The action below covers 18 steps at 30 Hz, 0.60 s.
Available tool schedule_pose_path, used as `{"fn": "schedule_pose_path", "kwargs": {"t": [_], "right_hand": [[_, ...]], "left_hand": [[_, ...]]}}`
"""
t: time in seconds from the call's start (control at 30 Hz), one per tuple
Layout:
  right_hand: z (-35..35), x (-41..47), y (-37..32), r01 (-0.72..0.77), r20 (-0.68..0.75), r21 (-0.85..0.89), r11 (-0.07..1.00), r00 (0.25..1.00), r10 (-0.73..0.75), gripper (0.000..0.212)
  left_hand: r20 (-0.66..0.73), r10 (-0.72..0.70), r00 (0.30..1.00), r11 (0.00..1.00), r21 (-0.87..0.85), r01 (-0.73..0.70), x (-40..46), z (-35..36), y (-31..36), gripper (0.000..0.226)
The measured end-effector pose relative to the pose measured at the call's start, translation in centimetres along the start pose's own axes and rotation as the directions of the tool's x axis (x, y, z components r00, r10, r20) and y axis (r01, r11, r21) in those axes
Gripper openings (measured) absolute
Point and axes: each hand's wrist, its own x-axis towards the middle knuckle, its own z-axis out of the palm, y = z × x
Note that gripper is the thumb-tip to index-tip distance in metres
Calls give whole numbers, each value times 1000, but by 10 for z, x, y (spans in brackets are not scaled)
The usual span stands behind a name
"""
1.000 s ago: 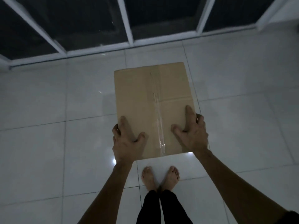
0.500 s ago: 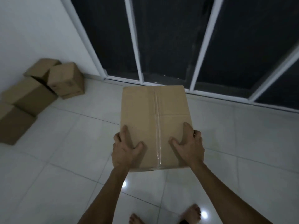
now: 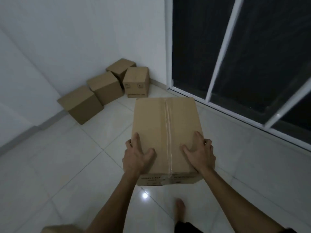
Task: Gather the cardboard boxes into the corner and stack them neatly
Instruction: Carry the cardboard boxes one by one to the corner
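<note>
- so, left to right. bottom left edge: a corner of another cardboard box (image 3: 58, 229) pokes into view, mostly cut off, so it looks not yet gathered.
- left wall (image 3: 50, 39): plain, matte, pale. four boxes sit on the floor at its foot, running into the corner, none stacked yet.
- nearest box (image 3: 80, 104) and middle box (image 3: 105, 87) stand in a row along the wall, turned a bit out of line. both plain brown, square-edged, closed.
- corner box (image 3: 120, 67) sits deepest, partly hidden behind the printed box (image 3: 136, 81), which shows small handling marks on its front face.
- floor (image 3: 58, 165): glossy pale tiles with thin grout lines and a lamp glare. smooth, so a box should slide on it easily; bare foot (image 3: 179, 210) mid-step.
- left hand (image 3: 137, 157): spread wide, palm on the near left top edge, fingers wrapped down the side.
- carried box (image 3: 165, 130): held off the floor in front of the body, well short of the corner. corrugated, stiff, flat top, clear tape down the middle seam, small print on the near face.
- handling guess: it stays level on a two-hand edge grip with no sag, so probably light to moderate. faces are dry and grippy. best held low on opposite sides; top flaps could dent under pressure.
- right hand (image 3: 199, 156): mirrors the left, open wide, clamping the near right edge.
- right: dark glass door (image 3: 252, 56) with white frames.
</note>
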Motion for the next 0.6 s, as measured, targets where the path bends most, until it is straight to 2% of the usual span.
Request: {"fn": "schedule_pose_path", "kwargs": {"t": [0.2, 0.6], "right_hand": [[71, 77, -88, 78, 38, 9, 997, 996, -79, 85], [187, 264, -280, 133, 117, -16, 991, 985, -130, 84]], "left_hand": [[-50, -41, 998, 999, -12, 41, 112, -25, -50, 87], [-81, -125, 989, 992, 11, 126, 368, -82, -114, 94]]}}
